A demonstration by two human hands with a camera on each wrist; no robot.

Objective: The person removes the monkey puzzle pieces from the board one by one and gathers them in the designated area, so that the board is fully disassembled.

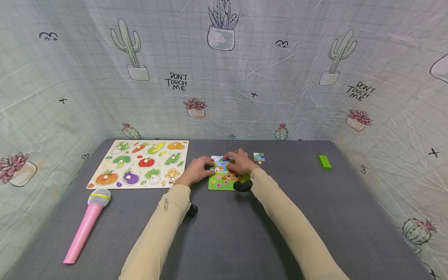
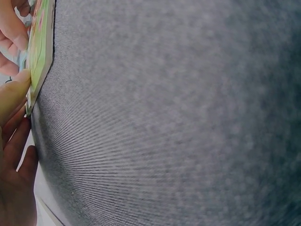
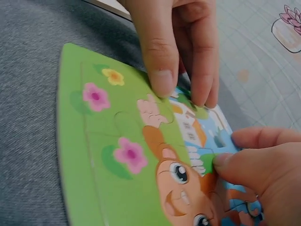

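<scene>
A small jigsaw puzzle (image 1: 221,183) with a green border, flowers and a smiling brown cartoon animal lies on the grey table. At its left edge is my left hand (image 1: 198,170), gripping the board with the thumb on top and the fingers along the side. My right hand (image 1: 238,161) reaches over the upper part. Its thumb and index finger pinch a blue puzzle piece (image 3: 220,140) at the picture's surface, shown in the right wrist view. Dark gaps show in the picture near that thumb. One loose puzzle piece (image 1: 259,156) lies just right of the board.
Left of the puzzle lies a vegetable peg board (image 1: 133,152) with several pieces in it. A pink toy microphone (image 1: 85,225) is at the front left. A green block (image 1: 324,162) sits at the far right. Patterned cloth (image 1: 231,77) rises behind the table (image 1: 224,241).
</scene>
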